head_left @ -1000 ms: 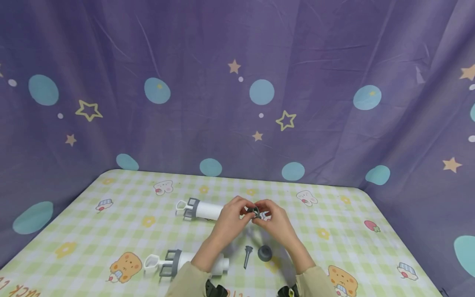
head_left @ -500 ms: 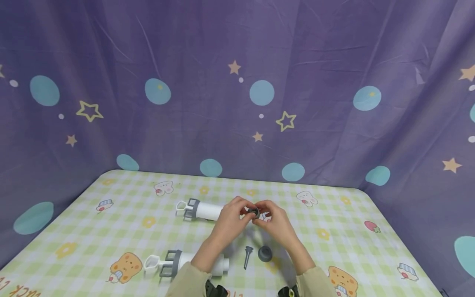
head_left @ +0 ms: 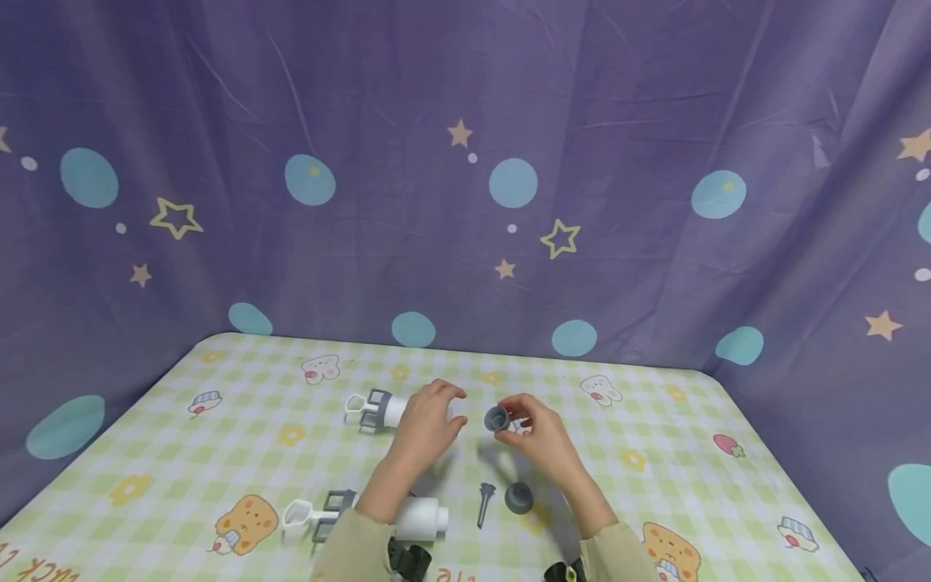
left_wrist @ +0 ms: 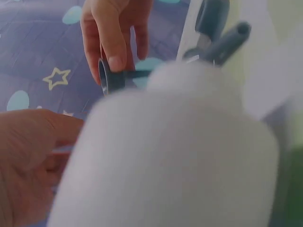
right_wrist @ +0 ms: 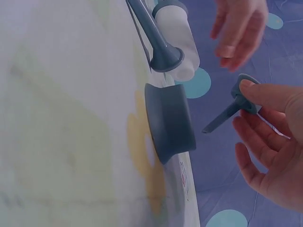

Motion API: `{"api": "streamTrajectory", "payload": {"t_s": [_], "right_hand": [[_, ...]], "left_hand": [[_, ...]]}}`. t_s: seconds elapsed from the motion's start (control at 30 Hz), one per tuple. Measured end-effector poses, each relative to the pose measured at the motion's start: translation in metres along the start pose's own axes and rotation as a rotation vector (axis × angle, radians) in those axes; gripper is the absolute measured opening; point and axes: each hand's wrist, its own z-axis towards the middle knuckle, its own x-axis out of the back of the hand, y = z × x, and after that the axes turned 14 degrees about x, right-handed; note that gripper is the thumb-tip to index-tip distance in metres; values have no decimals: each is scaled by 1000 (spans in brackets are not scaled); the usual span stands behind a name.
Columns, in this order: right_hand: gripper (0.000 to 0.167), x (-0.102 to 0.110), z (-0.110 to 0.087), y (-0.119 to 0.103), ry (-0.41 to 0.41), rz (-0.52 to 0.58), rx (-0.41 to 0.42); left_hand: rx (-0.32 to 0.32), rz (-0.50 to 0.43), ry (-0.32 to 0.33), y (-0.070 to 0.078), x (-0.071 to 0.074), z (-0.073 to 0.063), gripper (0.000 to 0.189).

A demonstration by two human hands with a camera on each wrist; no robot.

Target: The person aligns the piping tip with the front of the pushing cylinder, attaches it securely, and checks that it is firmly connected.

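Note:
My right hand (head_left: 538, 428) pinches a grey nozzle (head_left: 498, 418) between thumb and fingers, above the table. In the right wrist view the nozzle (right_wrist: 240, 100) shows a round cup-like end and a thin straight stem pointing away from the palm. My left hand (head_left: 425, 424) is apart from it, to the left, thumb and fingers spread with nothing between them. It overlaps the far white syringe-like tube (head_left: 394, 411) in the head view. Below the hands lie a second stemmed grey nozzle (head_left: 485, 504) and a round grey piece (head_left: 520, 498) with a narrowed waist.
A nearer white syringe-like tube (head_left: 420, 519) with a grey handle frame (head_left: 336, 516) lies at front left, partly under my left forearm. Its blurred white body (left_wrist: 165, 156) fills much of the left wrist view. A checked cloth (head_left: 727, 501) covers the table; a purple curtain (head_left: 407, 267) hangs behind.
Both hands were at the nozzle before. My left hand has let go and moved left, fingers parted. My right hand stays in place, keeping the nozzle, whose round opening now shows.

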Motion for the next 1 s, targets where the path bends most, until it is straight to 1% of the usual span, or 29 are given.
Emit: {"api": "streamTrajectory", "payload": {"t_s": [0.07,0.13,0.27,0.37,0.47,0.7,0.83,1.0], "right_hand": [[35,0,0,-1,0,-5,-7],[35,0,0,-1,-2,-10,-23],[35,-1,0,0,-7,-23,-30],[35,-1,-1,0,-12,-21,-36],[34,1,-1,0,-17,-21,-48],[34,10,3,1,-5,-36,-44],[34,13,7,3,-40,-52,-47],[34,13,11,5,-77,-101,-35]], "left_hand": [[-2,57,10,-5,-1,0,36],[-6,93,19,-8,-2,0,41],[-12,120,46,-14,-5,-1,47],[-16,150,49,-17,-8,-1,49],[-7,180,23,-19,-9,0,51],[35,266,-104,-17,-8,4,53],[51,287,-120,-18,-7,6,48],[36,282,-95,-18,-7,7,41]]}}
